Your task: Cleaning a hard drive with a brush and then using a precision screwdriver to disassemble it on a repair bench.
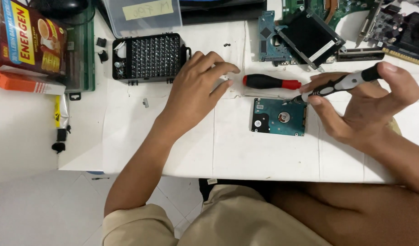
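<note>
Our white table carries the small hard drive, board side up, just ahead of its near edge. Our right hand pinches a slim screwdriver, tip at the drive's top right corner; we judge upright, steady pressure best. Our left hand rests spread, holding nothing, beside the red-handled screwdriver. Bare paper lies left of the drive; boards crowd behind.

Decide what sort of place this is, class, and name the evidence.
Probably an electronics repair bench: a small teal hard drive circuit board under a black-and-grey precision screwdriver, a black screwdriver-bit case, and loose green circuit boards.
</note>
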